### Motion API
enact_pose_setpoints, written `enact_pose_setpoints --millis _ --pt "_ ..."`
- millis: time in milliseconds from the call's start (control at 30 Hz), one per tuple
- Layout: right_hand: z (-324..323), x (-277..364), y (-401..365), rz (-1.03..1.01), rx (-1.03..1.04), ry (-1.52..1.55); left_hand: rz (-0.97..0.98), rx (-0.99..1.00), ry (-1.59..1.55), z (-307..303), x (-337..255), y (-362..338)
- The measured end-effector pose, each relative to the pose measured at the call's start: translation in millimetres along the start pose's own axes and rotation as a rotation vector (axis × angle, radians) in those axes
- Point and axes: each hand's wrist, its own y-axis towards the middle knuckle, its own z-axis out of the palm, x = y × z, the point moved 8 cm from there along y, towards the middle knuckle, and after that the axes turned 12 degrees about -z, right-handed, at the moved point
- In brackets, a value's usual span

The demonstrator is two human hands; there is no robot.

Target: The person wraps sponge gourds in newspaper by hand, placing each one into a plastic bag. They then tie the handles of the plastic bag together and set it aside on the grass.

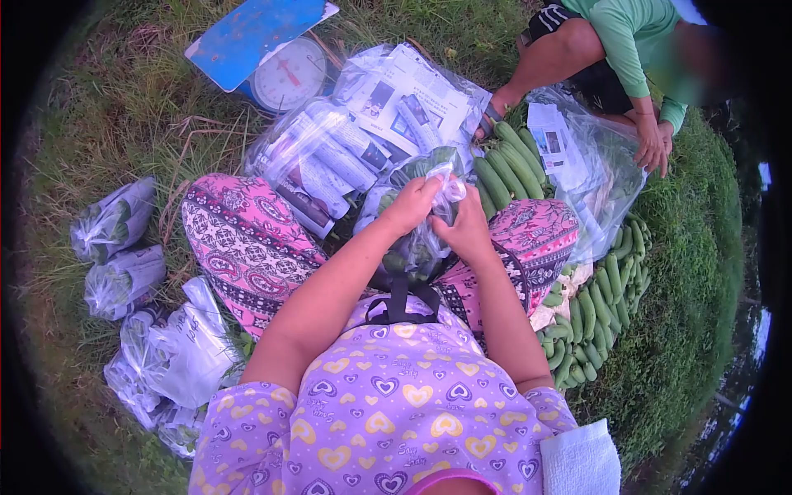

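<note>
Between my knees stands a clear plastic bag (419,252) with green vegetables inside; their exact kind is hard to make out through the film. The fingers of my left hand (410,206) are closed on the gathered top of the bag. On its other side, my right hand (464,227) grips the same bunched plastic, thumb bent inward. Just beyond my right hand lie long green cucumber-like gourds (510,169). Newspaper-wrapped rolls (334,161) inside a large clear bag rest beyond my left hand.
A blue dial scale (289,74) stands on the grass at the far left. Filled plastic bags (120,219) lie to my left. More green gourds (598,305) are piled at my right. A co-worker in a green sleeve (619,49) crouches at the upper right, hands (654,144) at plastic sheeting.
</note>
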Motion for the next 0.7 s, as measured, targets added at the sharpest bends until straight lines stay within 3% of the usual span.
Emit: enact_pose_setpoints --millis 167,300,400,500,600,700 --pt "-2.5 -21.1 12.1 0.079 0.203 -0.089 -0.088 0.139 0.079 -3.2 11.1 7.7" --pt "1.7 -42.2 11.6 0.195 0.234 0.029 -0.135 0.309 0.137 0.3 17.4 10.5" --pt "8.4 -57.5 12.7 0.175 0.298 0.114 -0.172 0.283 0.234 4.8 0.8 -1.4" --pt "12.9 -55.9 19.5 0.119 0.450 0.100 -0.098 0.293 0.608 3.2 -10.1 0.3" --pt "9.0 -47.2 22.3 0.114 0.416 0.176 0.260 0.170 1.153 12.7 -43.8 -13.9" --pt "7.1 -50.7 22.9 -0.016 0.320 0.239 0.402 0.047 1.266 15.5 -54.8 -26.7"
